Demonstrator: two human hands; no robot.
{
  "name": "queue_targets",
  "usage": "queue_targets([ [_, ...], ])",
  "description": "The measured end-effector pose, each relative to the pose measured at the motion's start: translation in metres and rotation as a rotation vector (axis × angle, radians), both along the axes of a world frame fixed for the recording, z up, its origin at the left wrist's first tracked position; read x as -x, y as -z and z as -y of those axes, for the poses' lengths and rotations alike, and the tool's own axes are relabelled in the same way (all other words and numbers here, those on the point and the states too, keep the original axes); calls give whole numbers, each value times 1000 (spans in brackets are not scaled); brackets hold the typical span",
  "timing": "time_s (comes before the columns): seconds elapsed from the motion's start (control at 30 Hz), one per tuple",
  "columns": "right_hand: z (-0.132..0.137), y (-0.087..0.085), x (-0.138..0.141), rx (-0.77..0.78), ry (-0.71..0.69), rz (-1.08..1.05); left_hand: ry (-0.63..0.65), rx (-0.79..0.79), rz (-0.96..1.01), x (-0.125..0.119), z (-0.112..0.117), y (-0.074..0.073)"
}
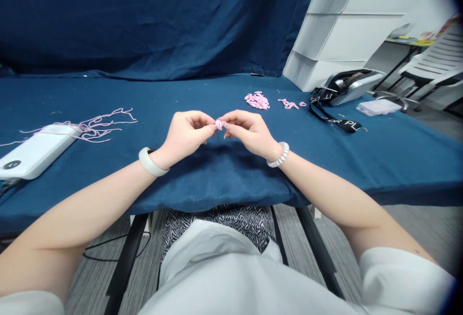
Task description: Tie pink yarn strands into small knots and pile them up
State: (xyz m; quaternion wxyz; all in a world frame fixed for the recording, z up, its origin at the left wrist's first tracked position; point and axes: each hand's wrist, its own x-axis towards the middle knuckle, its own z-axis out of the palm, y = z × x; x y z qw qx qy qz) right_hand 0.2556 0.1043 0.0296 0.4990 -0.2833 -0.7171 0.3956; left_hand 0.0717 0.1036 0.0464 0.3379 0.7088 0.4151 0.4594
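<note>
**Pink yarn bit [219, 124] held in a two-hand pinch**

We hold the bit just above the blue cloth [202, 180], with our left hand [184, 134] and right hand [249, 131] both closed on it between thumb and fingertips. Our fingers hide most of its shape. On a piece this small, a firm fingertip grip works best, with the hands kept close together and the wrists steady. Our forearms cross the cloth's front edge, which limits how far we can drop our elbows. To the left, well apart from our hands, pale pink strands [90, 127] trail over a white power bank [36, 151]. Ahead and to the right are a pile of pink bits [257, 100] and a black lanyard [334, 117], both beyond easy brushing range.
</note>
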Motion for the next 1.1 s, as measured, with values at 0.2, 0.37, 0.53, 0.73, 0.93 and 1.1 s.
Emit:
queue_targets([
  [0.2, 1, 0, 2, 23, 25, -9, -1, -6, 9, 0, 0, 1],
  [0.37, 2, -1, 5, 12, 107, 0, -3, -15, -10, -1, 2, 0],
  [0.53, 1, -2, 4, -33, 190, 9, 1, -1, 11, -2, 3, -2],
  [0.73, 0, 1, 3, -53, 251, 17, -5, 4, 30, -1, 0, 0],
  [0.93, -1, -1, 3, -22, 272, -22, -8, 27, 80, 1, -5, 5],
  [1.1, -3, -1, 3, -33, 278, -58, -13, 45, 131, 1, -6, 5],
])
